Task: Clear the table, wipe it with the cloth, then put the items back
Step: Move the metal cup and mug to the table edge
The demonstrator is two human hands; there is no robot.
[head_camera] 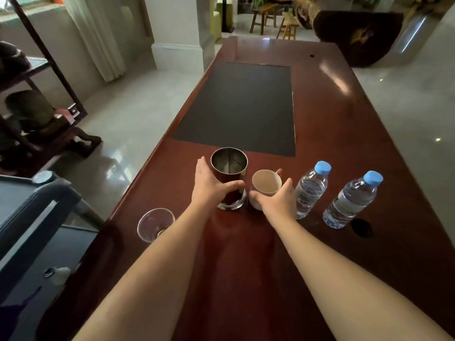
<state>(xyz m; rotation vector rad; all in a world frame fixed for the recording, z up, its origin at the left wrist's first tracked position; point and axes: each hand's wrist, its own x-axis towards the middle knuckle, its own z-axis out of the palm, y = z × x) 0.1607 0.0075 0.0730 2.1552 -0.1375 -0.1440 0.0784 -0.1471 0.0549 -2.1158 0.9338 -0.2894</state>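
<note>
On the dark red wooden table (pixel 344 134) a shiny metal canister (pixel 230 166) stands upright, and my left hand (pixel 209 185) wraps around its left side and front. Right beside it a beige ceramic mug (pixel 266 183) stands with its handle turned away; my right hand (pixel 280 200) grips its near right side. A clear plastic cup (pixel 155 225) stands near the table's left edge. Two water bottles with blue caps (pixel 311 190) (pixel 352 200) stand to the right of the mug. No cloth is in view.
A black mat (pixel 243 107) is inset in the table's middle beyond the canister. A round cable hole (pixel 361 227) lies near the right bottle. A grey cart (pixel 32 217) stands at the table's left, with shelving (pixel 37 114) behind it.
</note>
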